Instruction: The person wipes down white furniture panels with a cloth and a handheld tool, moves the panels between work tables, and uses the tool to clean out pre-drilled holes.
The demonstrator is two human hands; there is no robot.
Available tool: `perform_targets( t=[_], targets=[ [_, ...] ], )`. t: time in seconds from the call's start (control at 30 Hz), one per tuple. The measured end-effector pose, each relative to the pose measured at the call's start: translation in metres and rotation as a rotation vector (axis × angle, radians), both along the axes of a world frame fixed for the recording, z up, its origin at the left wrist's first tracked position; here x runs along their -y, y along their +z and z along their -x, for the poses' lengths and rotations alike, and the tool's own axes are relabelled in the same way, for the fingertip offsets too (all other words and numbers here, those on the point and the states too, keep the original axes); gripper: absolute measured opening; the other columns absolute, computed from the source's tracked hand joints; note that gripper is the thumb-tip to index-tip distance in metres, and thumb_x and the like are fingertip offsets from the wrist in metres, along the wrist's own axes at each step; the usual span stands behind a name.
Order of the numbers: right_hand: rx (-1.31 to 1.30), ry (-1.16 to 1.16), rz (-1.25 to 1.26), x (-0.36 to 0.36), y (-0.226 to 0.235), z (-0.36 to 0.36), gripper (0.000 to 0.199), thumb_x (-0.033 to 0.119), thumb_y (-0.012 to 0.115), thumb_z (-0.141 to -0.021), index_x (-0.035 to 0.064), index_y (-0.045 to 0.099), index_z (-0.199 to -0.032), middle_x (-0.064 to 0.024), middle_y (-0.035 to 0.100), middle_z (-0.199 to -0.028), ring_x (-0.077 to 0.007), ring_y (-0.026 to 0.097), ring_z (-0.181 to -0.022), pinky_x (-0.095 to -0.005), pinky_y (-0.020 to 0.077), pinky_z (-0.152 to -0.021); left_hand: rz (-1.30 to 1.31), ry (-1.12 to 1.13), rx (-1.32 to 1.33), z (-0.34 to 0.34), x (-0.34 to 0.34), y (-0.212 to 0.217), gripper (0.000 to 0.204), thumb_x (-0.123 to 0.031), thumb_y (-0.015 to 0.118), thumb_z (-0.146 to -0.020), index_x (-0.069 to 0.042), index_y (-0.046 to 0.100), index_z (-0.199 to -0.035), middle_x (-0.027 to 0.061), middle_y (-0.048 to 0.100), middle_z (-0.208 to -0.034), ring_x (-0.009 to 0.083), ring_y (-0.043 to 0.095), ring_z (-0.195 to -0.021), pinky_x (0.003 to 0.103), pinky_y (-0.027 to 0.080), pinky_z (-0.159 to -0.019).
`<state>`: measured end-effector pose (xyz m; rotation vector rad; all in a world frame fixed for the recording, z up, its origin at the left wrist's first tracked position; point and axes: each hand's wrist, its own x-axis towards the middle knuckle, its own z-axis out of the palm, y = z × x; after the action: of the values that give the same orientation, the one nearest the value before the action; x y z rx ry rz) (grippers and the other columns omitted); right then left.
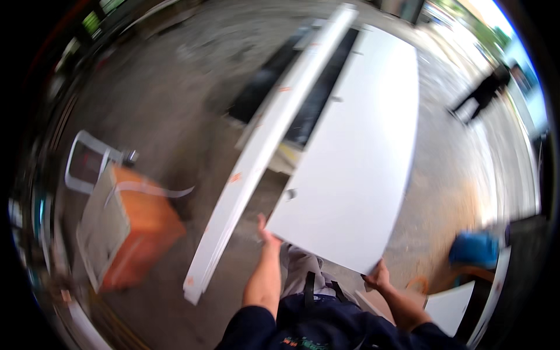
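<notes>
A long white panel (361,134) stretches away from me, with several small dark round marks along its left edge. At its near left corner, my left hand (268,231) grips the edge with the thumb up and the other fingers mostly hidden. My right hand (378,276) is closed on the near right corner, its fingers partly under the panel. To the left lies a stack of narrow white strips (262,140) with small orange marks, apart from my left hand. Dark boards (318,99) show under and between the strips and the panel.
On the left stand an orange-and-beige box (140,227) with a loose strap and a white chair frame (87,160). A blue bag (473,249) and white board pieces (449,306) are at the lower right. Farther off at right is a person in dark clothes (487,90).
</notes>
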<state>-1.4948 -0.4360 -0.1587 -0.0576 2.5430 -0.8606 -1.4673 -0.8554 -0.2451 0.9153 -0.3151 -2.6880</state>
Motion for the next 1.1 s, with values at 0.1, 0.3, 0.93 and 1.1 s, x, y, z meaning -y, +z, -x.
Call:
perform_targets(
  t=[0.1, 0.3, 0.93, 1.1],
  targets=[
    [0.004, -0.017, -0.07, 0.004, 0.014, 0.003, 0.064, 0.032, 0.078, -0.064, 0.0012, 0.05, -0.113, -0.0241, 0.065, -0.101, -0.0391, 0.063, -0.096, -0.0447, 0.0507, -0.082, 0.159, -0.1, 0.158, 0.014, 0.007, 0.032, 0.083, -0.069, 0.033, -0.09, 0.0, 0.049, -0.134, 0.0122, 0.056, -0.129, 0.0306, 0.053, -0.118, 0.043, 0.042, -0.099],
    [0.004, -0.077, -0.016, -0.005, -0.004, -0.007, 0.061, 0.033, 0.082, -0.06, 0.0016, 0.058, -0.106, -0.0218, 0.067, -0.094, -0.0392, 0.065, -0.09, -0.0435, 0.0521, -0.079, 0.222, -0.15, 0.304, 0.016, 0.017, 0.012, 0.083, -0.072, 0.036, -0.088, -0.003, 0.052, -0.131, 0.0081, 0.058, -0.125, 0.0275, 0.054, -0.113, 0.041, 0.042, -0.095],
    [0.297, -0.215, -0.216, 0.042, 0.012, 0.006, 0.045, 0.02, 0.071, -0.064, -0.0015, 0.058, -0.102, -0.0241, 0.067, -0.092, -0.0374, 0.066, -0.09, -0.0441, 0.0532, -0.081, 1.717, -0.889, 0.776, 0.046, 0.06, 0.058, 0.052, -0.047, 0.057, -0.091, 0.004, 0.065, -0.093, 0.0263, 0.067, -0.095, 0.0404, 0.064, -0.093, 0.046, 0.048, -0.08],
    [0.314, -0.238, -0.239, 0.049, 0.021, 0.009, 0.046, 0.023, 0.071, -0.067, -0.0008, 0.059, -0.104, -0.0233, 0.067, -0.098, -0.0357, 0.065, -0.096, -0.0429, 0.0517, -0.084, 1.676, -0.993, 0.765, 0.054, 0.078, 0.061, 0.055, -0.047, 0.056, -0.09, 0.007, 0.064, -0.1, 0.0281, 0.066, -0.098, 0.0418, 0.063, -0.096, 0.046, 0.047, -0.085]
  ],
)
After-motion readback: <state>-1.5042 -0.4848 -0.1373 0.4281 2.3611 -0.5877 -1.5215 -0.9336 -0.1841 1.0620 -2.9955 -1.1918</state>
